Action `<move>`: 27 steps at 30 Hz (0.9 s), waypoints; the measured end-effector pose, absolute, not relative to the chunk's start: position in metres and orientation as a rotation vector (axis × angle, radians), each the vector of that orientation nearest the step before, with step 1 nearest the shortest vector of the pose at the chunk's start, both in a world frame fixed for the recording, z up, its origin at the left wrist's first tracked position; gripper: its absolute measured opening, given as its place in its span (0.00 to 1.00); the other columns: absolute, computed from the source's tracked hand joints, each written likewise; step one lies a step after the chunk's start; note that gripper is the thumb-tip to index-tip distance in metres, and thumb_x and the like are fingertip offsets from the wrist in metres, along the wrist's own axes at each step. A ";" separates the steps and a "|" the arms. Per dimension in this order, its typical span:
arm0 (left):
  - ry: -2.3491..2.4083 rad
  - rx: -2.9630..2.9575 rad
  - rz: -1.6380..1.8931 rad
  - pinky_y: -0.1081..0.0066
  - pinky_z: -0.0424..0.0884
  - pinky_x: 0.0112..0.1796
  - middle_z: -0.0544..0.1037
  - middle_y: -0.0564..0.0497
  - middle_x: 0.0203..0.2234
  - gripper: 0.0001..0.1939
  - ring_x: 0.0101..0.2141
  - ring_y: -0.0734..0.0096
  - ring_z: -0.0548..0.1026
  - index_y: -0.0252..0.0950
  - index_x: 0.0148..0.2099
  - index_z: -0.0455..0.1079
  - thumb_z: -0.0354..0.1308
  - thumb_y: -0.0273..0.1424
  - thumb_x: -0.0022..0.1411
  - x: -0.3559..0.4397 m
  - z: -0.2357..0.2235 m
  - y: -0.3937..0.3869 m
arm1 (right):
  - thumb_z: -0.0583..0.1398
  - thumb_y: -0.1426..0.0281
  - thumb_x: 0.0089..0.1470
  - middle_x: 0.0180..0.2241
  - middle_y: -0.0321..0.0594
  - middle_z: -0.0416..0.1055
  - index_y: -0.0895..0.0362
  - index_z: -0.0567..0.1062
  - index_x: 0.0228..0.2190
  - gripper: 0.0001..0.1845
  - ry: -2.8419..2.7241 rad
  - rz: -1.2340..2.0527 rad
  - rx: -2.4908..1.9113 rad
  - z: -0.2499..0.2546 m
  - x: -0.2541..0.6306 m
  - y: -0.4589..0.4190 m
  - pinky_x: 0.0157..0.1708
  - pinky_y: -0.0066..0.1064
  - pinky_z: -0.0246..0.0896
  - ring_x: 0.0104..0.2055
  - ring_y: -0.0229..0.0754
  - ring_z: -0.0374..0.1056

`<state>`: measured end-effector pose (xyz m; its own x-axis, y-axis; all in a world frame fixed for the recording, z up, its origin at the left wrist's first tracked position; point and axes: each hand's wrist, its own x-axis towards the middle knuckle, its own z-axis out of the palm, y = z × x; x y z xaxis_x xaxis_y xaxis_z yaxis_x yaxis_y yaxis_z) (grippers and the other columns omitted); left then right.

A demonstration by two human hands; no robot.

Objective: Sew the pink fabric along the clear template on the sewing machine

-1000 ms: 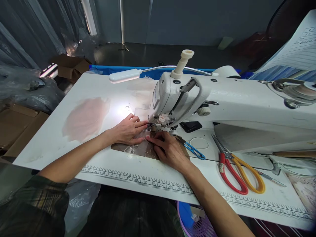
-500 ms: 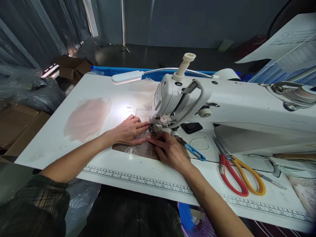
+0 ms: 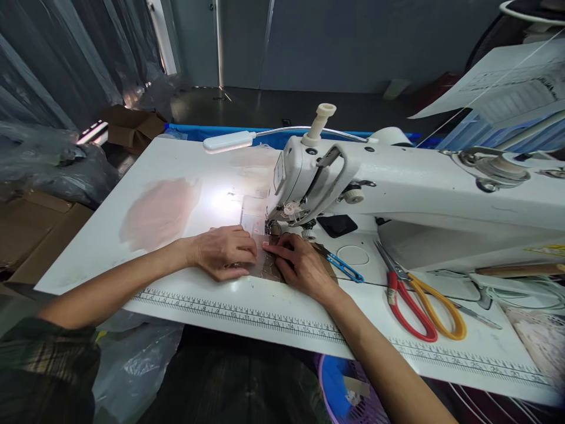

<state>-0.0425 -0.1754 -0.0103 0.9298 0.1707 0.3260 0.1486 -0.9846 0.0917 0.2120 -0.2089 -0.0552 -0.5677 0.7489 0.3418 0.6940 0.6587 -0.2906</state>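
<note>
A white sewing machine (image 3: 397, 188) stands on the white table (image 3: 176, 176). A small brown, shiny piece of fabric (image 3: 265, 268) lies in front of the needle, with a clear strip (image 3: 252, 219) running out behind it. My left hand (image 3: 225, 252) lies on the fabric's left part, fingers curled and pressing down. My right hand (image 3: 300, 264) presses the fabric just right of the needle, fingers together and pointing left. Neither hand lifts anything.
Blue thread snips (image 3: 342, 268) lie right of my right hand. Red and yellow scissors (image 3: 419, 300) lie further right. A gooseneck lamp (image 3: 227, 141) lights the table. A pinkish cloth patch (image 3: 161, 212) lies on the left. A ruler (image 3: 247, 321) marks the front edge. A purple basket (image 3: 348, 394) sits below.
My left hand has drawn back from the needle toward me and curled over the fabric. The clear strip now shows behind the needle. My right hand has stayed put.
</note>
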 end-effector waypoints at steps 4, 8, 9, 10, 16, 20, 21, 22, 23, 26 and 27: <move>0.242 3.014 0.696 0.67 0.67 0.37 0.79 0.50 0.33 0.08 0.31 0.71 0.73 0.36 0.35 0.74 0.54 0.27 0.65 -0.041 -0.026 -0.179 | 0.54 0.71 0.61 0.40 0.45 0.69 0.49 0.78 0.49 0.18 -2.416 0.195 -1.124 -0.055 0.211 -0.209 0.43 0.42 0.67 0.41 0.45 0.67; 0.266 2.998 0.865 0.65 0.68 0.38 0.80 0.51 0.33 0.09 0.29 0.73 0.73 0.36 0.32 0.73 0.54 0.26 0.64 -0.038 -0.030 -0.182 | 0.54 0.70 0.62 0.40 0.46 0.70 0.50 0.78 0.49 0.18 -2.407 0.189 -1.103 -0.055 0.211 -0.208 0.43 0.42 0.67 0.42 0.46 0.67; 0.268 3.001 0.876 0.65 0.68 0.39 0.81 0.51 0.34 0.09 0.29 0.73 0.73 0.36 0.32 0.73 0.54 0.26 0.64 -0.037 -0.030 -0.182 | 0.54 0.70 0.62 0.40 0.47 0.70 0.51 0.78 0.49 0.18 -2.405 0.189 -1.097 -0.055 0.211 -0.208 0.43 0.42 0.66 0.42 0.46 0.67; 0.267 3.009 0.875 0.65 0.68 0.39 0.81 0.51 0.34 0.09 0.29 0.73 0.73 0.36 0.33 0.73 0.53 0.25 0.64 -0.037 -0.029 -0.183 | 0.54 0.70 0.62 0.40 0.47 0.70 0.52 0.78 0.49 0.18 -2.403 0.190 -1.093 -0.056 0.211 -0.208 0.43 0.42 0.66 0.42 0.46 0.67; 0.211 3.034 0.836 0.64 0.68 0.40 0.82 0.50 0.37 0.10 0.33 0.71 0.76 0.35 0.34 0.74 0.52 0.24 0.65 -0.037 -0.034 -0.183 | 0.53 0.70 0.62 0.40 0.46 0.70 0.50 0.78 0.48 0.19 -2.395 0.209 -1.113 -0.057 0.210 -0.208 0.43 0.42 0.66 0.42 0.46 0.66; 0.232 3.035 0.729 0.64 0.68 0.39 0.82 0.49 0.38 0.10 0.35 0.70 0.77 0.35 0.36 0.74 0.52 0.24 0.65 -0.037 -0.037 -0.184 | 0.52 0.70 0.62 0.40 0.46 0.70 0.51 0.78 0.49 0.19 -2.396 0.222 -1.118 -0.057 0.210 -0.209 0.44 0.43 0.65 0.43 0.47 0.66; 0.246 3.040 0.692 0.64 0.68 0.40 0.82 0.49 0.38 0.10 0.35 0.70 0.77 0.35 0.36 0.74 0.51 0.24 0.65 -0.037 -0.036 -0.185 | 0.52 0.70 0.62 0.41 0.47 0.70 0.51 0.78 0.49 0.19 -2.397 0.228 -1.122 -0.057 0.210 -0.209 0.44 0.43 0.65 0.43 0.47 0.66; 0.259 3.045 0.653 0.63 0.68 0.40 0.82 0.49 0.38 0.10 0.34 0.69 0.76 0.36 0.36 0.74 0.51 0.25 0.65 -0.037 -0.034 -0.186 | 0.52 0.70 0.62 0.41 0.47 0.70 0.50 0.78 0.49 0.19 -2.398 0.234 -1.127 -0.056 0.210 -0.209 0.44 0.43 0.65 0.43 0.47 0.66; 0.260 3.051 0.614 0.63 0.68 0.40 0.81 0.49 0.39 0.10 0.34 0.69 0.76 0.36 0.37 0.74 0.51 0.26 0.64 -0.038 -0.033 -0.187 | 0.52 0.70 0.62 0.41 0.46 0.70 0.50 0.78 0.49 0.19 -2.401 0.239 -1.132 -0.056 0.210 -0.209 0.44 0.43 0.65 0.43 0.47 0.66; 0.227 3.059 0.527 0.61 0.68 0.40 0.81 0.46 0.39 0.12 0.34 0.65 0.75 0.34 0.41 0.75 0.51 0.31 0.63 -0.038 -0.026 -0.189 | 0.52 0.69 0.62 0.41 0.46 0.70 0.49 0.78 0.49 0.19 -2.410 0.233 -1.148 -0.055 0.210 -0.209 0.45 0.43 0.65 0.43 0.47 0.66; 0.217 3.058 0.510 0.61 0.68 0.40 0.81 0.46 0.39 0.13 0.34 0.64 0.74 0.34 0.42 0.75 0.51 0.32 0.62 -0.038 -0.025 -0.189 | 0.52 0.69 0.62 0.41 0.46 0.69 0.50 0.78 0.49 0.19 -2.414 0.225 -1.148 -0.054 0.210 -0.210 0.45 0.43 0.65 0.43 0.47 0.66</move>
